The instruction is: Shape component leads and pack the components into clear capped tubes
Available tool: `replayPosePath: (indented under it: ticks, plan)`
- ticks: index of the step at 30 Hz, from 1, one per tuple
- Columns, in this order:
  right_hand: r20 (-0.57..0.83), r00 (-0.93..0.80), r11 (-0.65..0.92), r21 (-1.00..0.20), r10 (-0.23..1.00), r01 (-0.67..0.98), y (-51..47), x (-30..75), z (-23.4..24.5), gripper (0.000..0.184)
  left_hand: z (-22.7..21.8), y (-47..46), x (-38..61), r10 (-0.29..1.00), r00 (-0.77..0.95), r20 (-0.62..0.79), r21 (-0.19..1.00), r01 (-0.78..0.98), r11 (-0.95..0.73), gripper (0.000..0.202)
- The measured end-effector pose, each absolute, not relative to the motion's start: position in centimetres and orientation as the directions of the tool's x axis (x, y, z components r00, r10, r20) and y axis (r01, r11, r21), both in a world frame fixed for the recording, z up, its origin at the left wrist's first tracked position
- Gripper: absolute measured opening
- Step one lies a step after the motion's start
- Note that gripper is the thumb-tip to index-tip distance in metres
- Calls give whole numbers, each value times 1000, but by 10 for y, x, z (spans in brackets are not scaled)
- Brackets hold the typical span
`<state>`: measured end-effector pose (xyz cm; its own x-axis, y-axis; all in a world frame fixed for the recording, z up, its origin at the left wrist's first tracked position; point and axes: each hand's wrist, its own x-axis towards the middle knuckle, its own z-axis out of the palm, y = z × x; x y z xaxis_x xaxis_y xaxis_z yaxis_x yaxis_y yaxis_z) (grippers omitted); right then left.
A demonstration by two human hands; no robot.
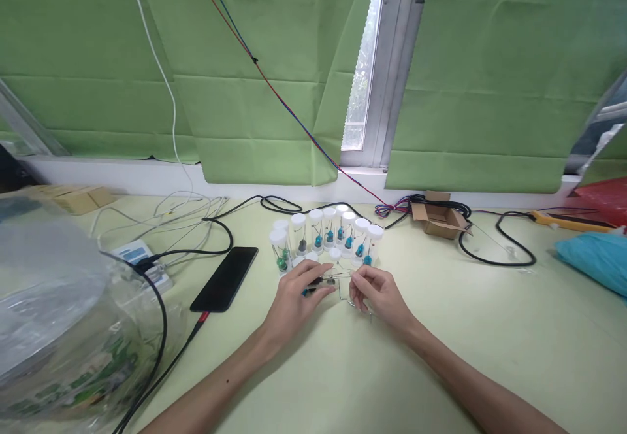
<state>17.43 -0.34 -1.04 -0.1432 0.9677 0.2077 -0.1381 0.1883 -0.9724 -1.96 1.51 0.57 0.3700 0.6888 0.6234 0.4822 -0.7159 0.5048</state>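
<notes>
Near the middle of the table, my left hand [298, 287] is closed, thumb and fingers gripping a clear vial [329, 282] that lies on its side with a dark part inside. Thin wire leads stretch from the vial towards my right hand [375, 292], whose thumb and fingertips are pinched on them. A small shiny metal piece shows under the right fingers, too small to name. Behind both hands, several upright clear vials [318, 233] with white caps stand in an arc, holding blue, green or grey parts with long leads. A white cap [334, 253] is just beyond the held vial.
A black phone [224, 280] with a plugged cable lies left, by a white power strip [142, 261]. A large clear plastic bag [59, 316] fills the near left. Black cables and an opened small cardboard box [438, 218] are at the back; a blue bag [595, 261] lies right.
</notes>
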Motion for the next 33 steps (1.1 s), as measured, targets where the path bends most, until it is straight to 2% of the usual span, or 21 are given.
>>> replayPosePath:
  ticks: [18,33]
  plan:
    - [220,-234,184,-969,947,-166,-4,177,-13,37,2,17,-22,630,391,671,470,432,-769,27]
    - [178,-345,132,-979,922,-154,-4,177,-9,35,0,15,-21,629,446,636,463,432,-774,28]
